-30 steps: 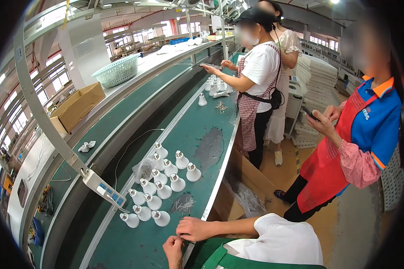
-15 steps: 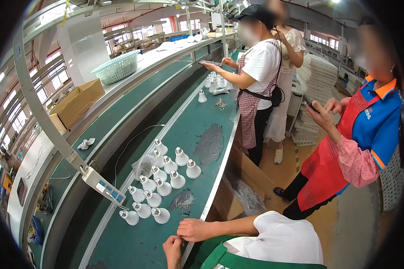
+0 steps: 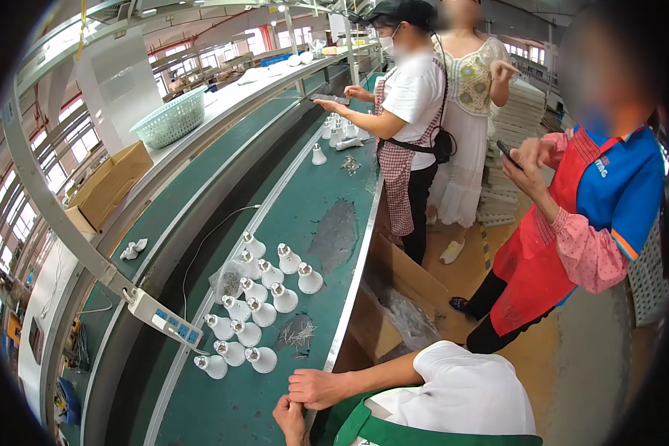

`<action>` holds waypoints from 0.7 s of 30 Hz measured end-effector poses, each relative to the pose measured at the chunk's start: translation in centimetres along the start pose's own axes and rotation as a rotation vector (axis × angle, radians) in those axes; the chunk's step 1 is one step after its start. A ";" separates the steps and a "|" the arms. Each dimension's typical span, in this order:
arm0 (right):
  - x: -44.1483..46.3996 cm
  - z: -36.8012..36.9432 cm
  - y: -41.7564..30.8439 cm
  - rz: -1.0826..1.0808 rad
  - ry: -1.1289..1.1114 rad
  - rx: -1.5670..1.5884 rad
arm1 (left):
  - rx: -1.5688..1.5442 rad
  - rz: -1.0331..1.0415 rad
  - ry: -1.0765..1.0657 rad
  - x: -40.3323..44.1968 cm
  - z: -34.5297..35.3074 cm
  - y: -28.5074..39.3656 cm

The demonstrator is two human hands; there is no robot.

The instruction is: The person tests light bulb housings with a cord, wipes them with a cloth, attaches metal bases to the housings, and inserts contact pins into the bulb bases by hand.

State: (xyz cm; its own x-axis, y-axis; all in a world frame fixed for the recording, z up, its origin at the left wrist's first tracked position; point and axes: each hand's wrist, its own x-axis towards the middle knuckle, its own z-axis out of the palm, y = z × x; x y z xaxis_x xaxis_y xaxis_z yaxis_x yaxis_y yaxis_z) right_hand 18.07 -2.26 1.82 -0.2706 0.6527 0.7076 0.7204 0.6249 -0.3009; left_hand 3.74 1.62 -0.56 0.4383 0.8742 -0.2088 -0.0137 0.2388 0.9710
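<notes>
My right hand (image 3: 316,389) is closed over the tips of my left hand (image 3: 290,418) at the belt's near edge. Fingers of both are pinched together and touching; whatever they hold is too small or hidden to make out. Just beyond them, a small pile of thin metal pins (image 3: 299,336) lies on a dark patch of the green belt (image 3: 201,409). To the left, several white light bulb housings (image 3: 262,313) with metal screw caps stand in rows, caps up. A clear plastic bag of small metal parts (image 3: 229,282) rests against them.
A white power strip (image 3: 163,320) hangs from a metal post at left. An open cardboard box (image 3: 394,286) with plastic film stands beside the belt. Co-workers stand along the right; one in a red apron (image 3: 524,260) holds a phone. More bulbs (image 3: 319,154) stand farther up.
The view has turned slightly, shifting the belt and bulbs a little to the left. My hands stay pinched together. A person at the back has lowered a hand from near the face.
</notes>
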 end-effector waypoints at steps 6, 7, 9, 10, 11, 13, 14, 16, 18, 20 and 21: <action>-0.4 0.4 -0.2 0.026 -0.027 -0.074 | -0.030 0.015 -0.013 0.3 -0.2 -0.8; -0.4 0.2 -0.3 0.022 -0.007 -0.087 | -0.037 0.015 -0.020 0.4 -0.2 -0.9; -0.2 0.1 -0.7 0.011 0.031 -0.108 | -0.052 0.012 -0.029 0.5 -0.2 -1.1; -0.2 0.1 -0.7 0.020 0.027 -0.113 | -0.058 0.005 -0.022 0.5 -0.2 -1.1; -0.2 0.3 -0.8 0.029 0.023 -0.118 | -0.064 -0.001 -0.015 0.5 -0.1 -1.1; -0.2 0.3 -0.8 0.043 -0.005 -0.113 | 0.015 0.003 -0.060 0.3 -0.3 -0.7; -0.1 0.2 -0.7 0.048 -0.028 -0.103 | 0.101 0.014 -0.111 -0.2 -1.0 0.1; 0.1 -0.1 -0.5 0.074 -0.059 -0.093 | 0.189 0.009 -0.166 0.0 -2.3 0.1; 0.3 -0.8 0.0 0.122 -0.078 -0.086 | 0.194 -0.035 -0.168 0.3 -4.1 -1.4; 0.5 -1.5 0.1 0.168 -0.094 -0.051 | 0.221 0.025 -0.046 -0.2 -3.9 -0.1; 0.5 -1.4 0.1 0.195 -0.101 -0.031 | 0.077 -0.042 0.006 -0.3 -3.7 0.1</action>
State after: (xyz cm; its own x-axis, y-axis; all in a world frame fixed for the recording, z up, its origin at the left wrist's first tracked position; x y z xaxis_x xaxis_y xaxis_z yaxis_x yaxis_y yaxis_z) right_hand 18.94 -2.46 3.01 -0.1858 0.8002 0.5702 0.7839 0.4706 -0.4049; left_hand 0.33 2.96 -0.81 0.4316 0.8667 -0.2503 0.0739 0.2426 0.9673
